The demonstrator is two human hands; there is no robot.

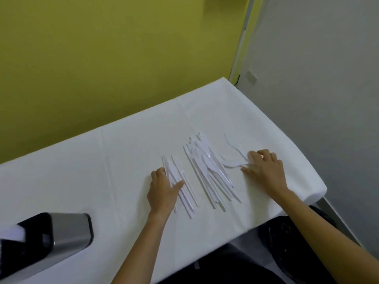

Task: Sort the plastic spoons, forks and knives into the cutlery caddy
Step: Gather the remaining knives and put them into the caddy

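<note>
White plastic cutlery lies in three groups on the white-covered table (127,152). My left hand (164,189) curls around a small bundle of knives (180,181), thumb over the handles. A larger mixed pile (209,171) lies in the middle, untouched. My right hand (264,167) rests with spread fingers on a few loose pieces (233,162) at the right, fingertips touching them. The silver and black cutlery caddy (61,238) stands at the near left, apart from both hands.
A yellow-green wall runs behind the table, and a grey wall stands to the right. The table's right edge drops off just beyond my right hand. A dark chair or stool (291,242) sits below the near right corner.
</note>
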